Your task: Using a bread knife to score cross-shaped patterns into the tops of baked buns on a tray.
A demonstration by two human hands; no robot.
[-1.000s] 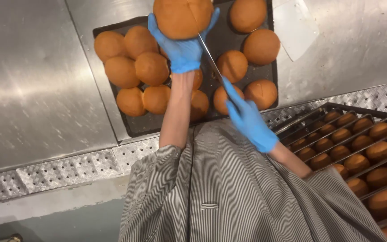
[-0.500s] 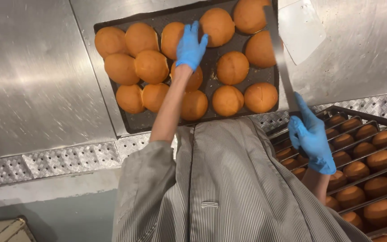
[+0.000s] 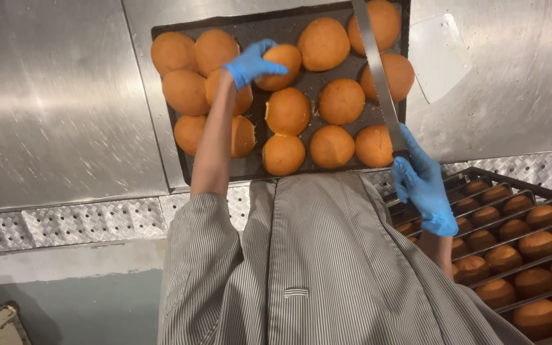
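Note:
A dark baking tray (image 3: pixel 253 167) full of round golden buns lies on a steel table. My left hand (image 3: pixel 249 62), in a blue glove, reaches over the tray and its fingers close over one bun (image 3: pixel 282 67) in the second row from the far edge. My right hand (image 3: pixel 421 182), also gloved, is at the tray's near right corner and grips the handle of a long bread knife (image 3: pixel 377 76). The blade points away from me along the tray's right side, over the buns there. My striped coat fills the lower middle of the view.
The steel table (image 3: pixel 52 108) spreads to the left and right of the tray. A perforated metal strip (image 3: pixel 78 220) runs along its near edge. At the lower right stands a wire rack (image 3: pixel 531 239) with several rows of darker buns. A pale sheet (image 3: pixel 439 54) lies right of the tray.
A second ago my left hand held a bun up with the knife against it. That bun is back on the tray, my left hand has taken another, and my right hand swung right.

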